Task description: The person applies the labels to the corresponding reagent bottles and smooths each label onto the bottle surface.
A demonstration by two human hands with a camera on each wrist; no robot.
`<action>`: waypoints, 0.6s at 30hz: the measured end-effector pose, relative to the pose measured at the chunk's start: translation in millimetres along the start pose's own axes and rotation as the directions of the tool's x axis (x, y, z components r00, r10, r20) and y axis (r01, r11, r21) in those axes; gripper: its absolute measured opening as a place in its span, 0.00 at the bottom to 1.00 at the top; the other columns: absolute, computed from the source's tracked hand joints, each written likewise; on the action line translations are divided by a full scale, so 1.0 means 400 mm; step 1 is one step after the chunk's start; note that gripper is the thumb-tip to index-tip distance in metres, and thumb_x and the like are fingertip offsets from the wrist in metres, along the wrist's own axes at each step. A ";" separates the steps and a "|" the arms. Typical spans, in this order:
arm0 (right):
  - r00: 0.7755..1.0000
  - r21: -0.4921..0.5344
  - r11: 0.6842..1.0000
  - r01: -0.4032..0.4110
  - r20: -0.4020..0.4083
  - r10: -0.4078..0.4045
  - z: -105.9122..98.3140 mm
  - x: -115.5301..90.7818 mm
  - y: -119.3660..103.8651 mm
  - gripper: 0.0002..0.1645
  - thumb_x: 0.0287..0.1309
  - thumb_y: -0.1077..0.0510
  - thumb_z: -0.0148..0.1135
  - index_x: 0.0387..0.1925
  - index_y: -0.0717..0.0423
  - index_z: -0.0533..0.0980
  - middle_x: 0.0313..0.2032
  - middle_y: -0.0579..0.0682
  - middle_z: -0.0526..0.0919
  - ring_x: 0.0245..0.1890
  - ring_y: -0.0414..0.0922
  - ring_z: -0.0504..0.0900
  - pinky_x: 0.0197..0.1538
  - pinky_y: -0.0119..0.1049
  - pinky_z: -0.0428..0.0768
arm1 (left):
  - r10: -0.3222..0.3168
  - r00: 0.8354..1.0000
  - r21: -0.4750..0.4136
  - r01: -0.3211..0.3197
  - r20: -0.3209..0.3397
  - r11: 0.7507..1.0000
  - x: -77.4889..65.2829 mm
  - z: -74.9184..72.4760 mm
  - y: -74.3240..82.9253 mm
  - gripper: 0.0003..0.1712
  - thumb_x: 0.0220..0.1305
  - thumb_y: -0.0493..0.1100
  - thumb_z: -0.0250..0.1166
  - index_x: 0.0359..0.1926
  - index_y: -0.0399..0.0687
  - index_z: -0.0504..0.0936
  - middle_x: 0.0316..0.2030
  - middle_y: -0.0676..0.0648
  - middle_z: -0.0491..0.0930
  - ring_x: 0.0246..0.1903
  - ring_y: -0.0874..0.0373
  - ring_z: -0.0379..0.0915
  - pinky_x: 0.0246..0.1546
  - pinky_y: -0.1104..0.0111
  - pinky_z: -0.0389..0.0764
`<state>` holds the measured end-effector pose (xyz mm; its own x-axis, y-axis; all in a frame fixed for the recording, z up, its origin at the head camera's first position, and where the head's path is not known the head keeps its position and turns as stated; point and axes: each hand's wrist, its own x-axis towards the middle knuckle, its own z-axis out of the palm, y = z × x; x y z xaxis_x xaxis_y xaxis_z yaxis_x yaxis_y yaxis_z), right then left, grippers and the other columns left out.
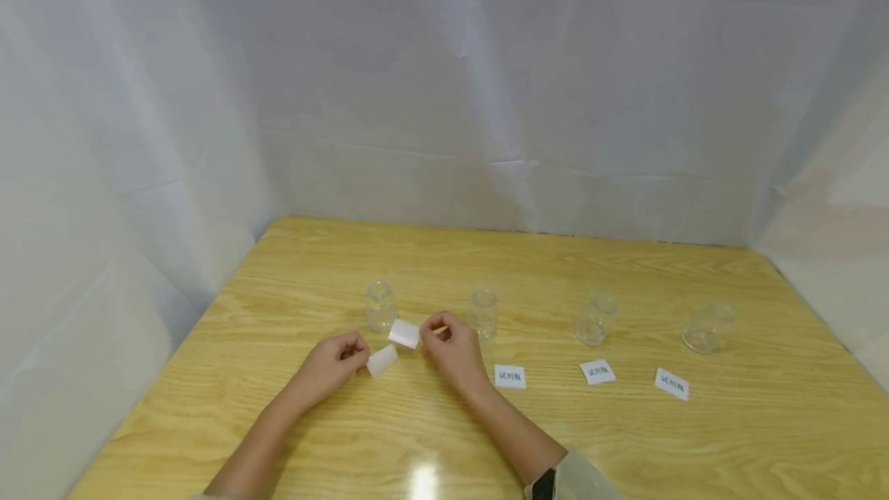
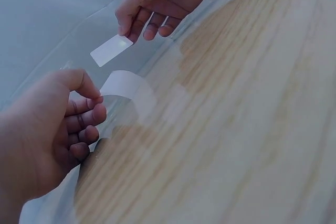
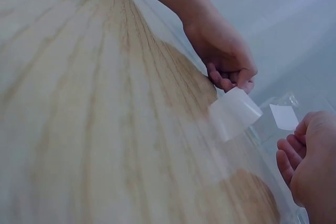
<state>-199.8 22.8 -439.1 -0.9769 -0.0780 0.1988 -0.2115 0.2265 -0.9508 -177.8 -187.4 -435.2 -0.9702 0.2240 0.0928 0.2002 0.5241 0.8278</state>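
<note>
With thumb and forefinger my left hand [image 1: 333,367] pinches a curled, glossy slip of backing paper [image 2: 123,83] by one end; its other fingers are curled in. My right hand [image 1: 454,349] pinches a flat white label [image 1: 404,333] at its edge, and no writing shows on it. The two pieces are apart, the label a little farther from me than the backing paper. Just behind them stands a clear glass jar [image 1: 380,307] at the left. A second glass jar [image 1: 484,313] stands beyond my right hand, partly covered by it.
Two more glass jars stand farther right, one mid-right [image 1: 596,320] and one at the far right [image 1: 707,328]. In front lie three white labels with dark handwriting: a left label [image 1: 510,376], a middle label [image 1: 598,372] and a right label [image 1: 671,383]. White sheeting [image 1: 389,99] surrounds the wooden table [image 1: 347,438].
</note>
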 end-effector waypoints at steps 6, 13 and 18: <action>1.000 -0.002 1.000 0.000 0.006 0.000 -0.001 -0.001 -0.002 0.04 0.53 0.62 0.60 0.28 0.60 0.77 0.17 0.46 0.76 0.17 0.37 0.73 0.21 0.27 0.70 | 0.025 1.000 0.077 -0.024 -0.012 0.997 0.003 0.007 -0.007 0.04 0.59 0.36 0.59 0.28 0.44 0.77 0.20 0.53 0.72 0.20 0.61 0.66 0.20 0.72 0.69; 1.000 0.006 1.000 -0.004 0.010 0.004 -0.001 -0.001 -0.001 0.04 0.53 0.62 0.60 0.28 0.60 0.77 0.17 0.46 0.76 0.17 0.37 0.73 0.20 0.26 0.69 | 0.041 0.999 0.115 -0.039 -0.009 0.993 0.004 0.008 -0.014 0.03 0.59 0.37 0.60 0.28 0.45 0.78 0.20 0.55 0.73 0.21 0.62 0.66 0.22 0.72 0.69; 1.000 0.007 1.000 0.001 0.011 -0.001 -0.001 -0.002 0.000 0.04 0.53 0.62 0.60 0.29 0.61 0.77 0.17 0.45 0.76 0.17 0.37 0.73 0.20 0.26 0.69 | 0.050 0.999 0.129 -0.048 -0.006 0.990 0.002 0.007 -0.010 0.03 0.58 0.37 0.60 0.29 0.45 0.78 0.20 0.55 0.73 0.22 0.62 0.66 0.23 0.72 0.69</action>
<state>-199.1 23.1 -439.0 -0.9764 -0.0886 0.1972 -0.2122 0.2200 -0.9521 -179.1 -187.1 -440.0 -0.9599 0.2445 0.1372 0.2628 0.6142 0.7441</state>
